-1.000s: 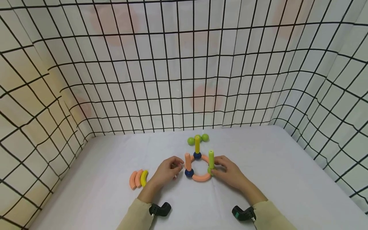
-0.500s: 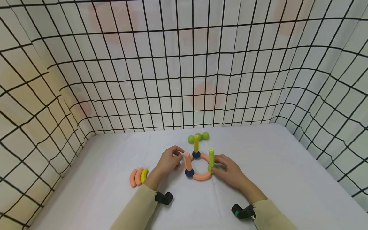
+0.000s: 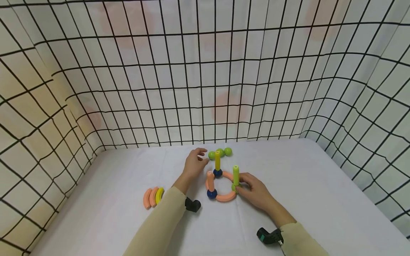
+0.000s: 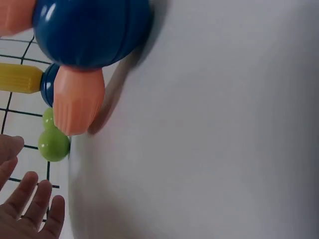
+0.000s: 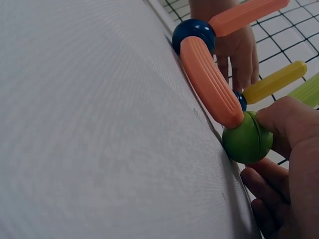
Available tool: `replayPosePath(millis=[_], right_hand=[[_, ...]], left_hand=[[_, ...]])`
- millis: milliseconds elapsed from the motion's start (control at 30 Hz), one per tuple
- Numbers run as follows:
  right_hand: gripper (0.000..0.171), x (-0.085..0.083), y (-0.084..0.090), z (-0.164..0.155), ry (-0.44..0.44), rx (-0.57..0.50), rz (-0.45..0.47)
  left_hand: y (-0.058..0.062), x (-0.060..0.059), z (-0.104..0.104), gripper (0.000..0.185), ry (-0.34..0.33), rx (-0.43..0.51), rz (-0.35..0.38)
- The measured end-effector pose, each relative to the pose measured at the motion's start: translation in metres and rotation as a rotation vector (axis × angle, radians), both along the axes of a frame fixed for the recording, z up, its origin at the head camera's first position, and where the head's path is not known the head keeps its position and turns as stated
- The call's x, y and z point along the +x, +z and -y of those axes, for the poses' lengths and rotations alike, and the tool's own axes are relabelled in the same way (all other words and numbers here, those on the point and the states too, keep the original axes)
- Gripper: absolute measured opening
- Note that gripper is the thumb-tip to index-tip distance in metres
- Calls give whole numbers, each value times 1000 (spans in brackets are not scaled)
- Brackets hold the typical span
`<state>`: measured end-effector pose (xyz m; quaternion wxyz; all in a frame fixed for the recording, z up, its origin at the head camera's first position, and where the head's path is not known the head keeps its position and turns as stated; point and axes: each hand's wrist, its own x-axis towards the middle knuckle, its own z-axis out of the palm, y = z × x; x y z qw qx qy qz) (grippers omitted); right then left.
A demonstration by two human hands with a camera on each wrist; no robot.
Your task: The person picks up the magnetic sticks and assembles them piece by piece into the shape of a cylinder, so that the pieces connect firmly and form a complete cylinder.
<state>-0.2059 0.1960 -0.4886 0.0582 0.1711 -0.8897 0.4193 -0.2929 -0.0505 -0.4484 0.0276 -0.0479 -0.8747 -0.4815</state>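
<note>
A ring of curved orange rods (image 3: pixel 226 197) lies on the white table, joined by two navy balls (image 3: pixel 211 193) and one green ball (image 5: pixel 247 138). From the balls rise an orange stick (image 3: pixel 210 181), a yellow stick (image 3: pixel 217 160) and a light green stick (image 3: pixel 236 176). My right hand (image 3: pixel 256 192) pinches the green ball at the ring's right side, thumb on top in the right wrist view. Beyond the ring's left side, my left hand (image 3: pixel 194 164) reaches with loose, spread fingers, holding nothing. Its fingertips are close to several loose green balls (image 3: pixel 211 155).
Left of the left forearm lie two curved orange pieces (image 3: pixel 147 198) and a curved yellow piece (image 3: pixel 159 195). A black grid net (image 3: pixel 205 87) over white cloth encloses the table's back and sides.
My left hand has moved forward from the ring's left side to beside the loose green balls. The right hand keeps its pinch on the ring's green ball.
</note>
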Motion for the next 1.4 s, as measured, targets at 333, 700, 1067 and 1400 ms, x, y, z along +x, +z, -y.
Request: replayPosePath(millis=[333,700,1067,1400], right_hand=[[32,0,0,0,4,-3,-10],[32,1,3,0,7,1,-9],[31,2,4,0,28,2,8],[30,3,4,0,35,21,-4]], left_hand=[[-2,-21,-3,47,-80,-38,7],[-5,-29,-7,41,-103,-188,99],[-9,-27,-7,36,-73,-196,71],[-10,-27,-2,33,-81,-175,113]])
